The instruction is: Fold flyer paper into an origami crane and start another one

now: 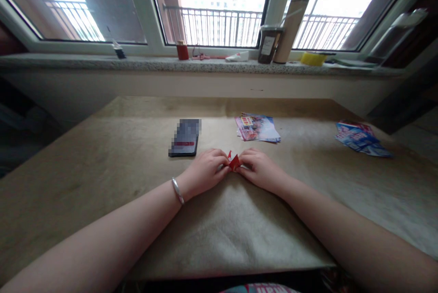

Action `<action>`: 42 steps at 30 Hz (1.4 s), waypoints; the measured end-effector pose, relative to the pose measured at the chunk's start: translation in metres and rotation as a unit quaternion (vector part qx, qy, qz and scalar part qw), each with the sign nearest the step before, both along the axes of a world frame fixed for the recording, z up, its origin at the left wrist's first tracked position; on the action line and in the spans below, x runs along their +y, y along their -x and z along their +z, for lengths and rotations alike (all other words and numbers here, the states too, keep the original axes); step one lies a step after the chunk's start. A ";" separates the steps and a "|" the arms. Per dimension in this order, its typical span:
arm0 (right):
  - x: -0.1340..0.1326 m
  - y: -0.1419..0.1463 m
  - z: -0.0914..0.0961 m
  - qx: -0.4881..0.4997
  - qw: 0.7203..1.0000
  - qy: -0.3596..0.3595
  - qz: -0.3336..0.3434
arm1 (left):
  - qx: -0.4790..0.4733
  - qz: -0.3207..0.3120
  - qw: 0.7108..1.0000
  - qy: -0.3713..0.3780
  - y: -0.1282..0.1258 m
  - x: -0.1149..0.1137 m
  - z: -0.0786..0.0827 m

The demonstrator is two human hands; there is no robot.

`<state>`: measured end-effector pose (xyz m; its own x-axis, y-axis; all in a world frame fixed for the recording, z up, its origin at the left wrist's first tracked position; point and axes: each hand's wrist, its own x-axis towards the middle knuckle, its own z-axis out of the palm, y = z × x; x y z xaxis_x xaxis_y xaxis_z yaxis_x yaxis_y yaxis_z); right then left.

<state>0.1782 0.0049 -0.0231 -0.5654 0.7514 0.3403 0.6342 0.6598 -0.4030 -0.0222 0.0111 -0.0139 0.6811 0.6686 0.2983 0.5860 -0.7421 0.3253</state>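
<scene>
A small folded piece of red paper (234, 161) sits between my two hands at the middle of the table (102, 170). My left hand (205, 170), with a silver bangle on its wrist, pinches the paper's left side with closed fingers. From the other side, my right hand (259, 168) pinches it the same way. Both hands rest low on the tan tabletop, and most of the paper is hidden by my fingertips.
A dark phone (185, 138) lies left of centre behind my hands. A stack of printed sheets (257, 128) lies behind them, another stack (361, 138) at far right. The windowsill holds a red cup (182, 50), a dark jar (268, 44), a cardboard tube (291, 19) and a yellow object (312, 58).
</scene>
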 end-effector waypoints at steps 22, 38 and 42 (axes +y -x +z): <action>-0.008 0.008 0.002 -0.128 0.982 -0.142 0.008 | -0.006 -0.035 0.999 -0.034 0.005 -0.001 0.001; 0.008 0.006 -0.006 0.019 0.999 0.024 -0.035 | 0.013 0.037 0.999 -0.001 0.000 0.000 -0.002; 0.010 0.008 -0.010 0.024 0.998 0.018 -0.053 | 0.027 0.061 0.998 -0.012 -0.002 0.001 0.000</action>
<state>0.1703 0.0151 -0.0328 -0.4659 0.8183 0.3367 0.6793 0.5746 -0.4565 -0.0199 0.0120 -0.0142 0.6113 0.7405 0.2792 0.6885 -0.6716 0.2738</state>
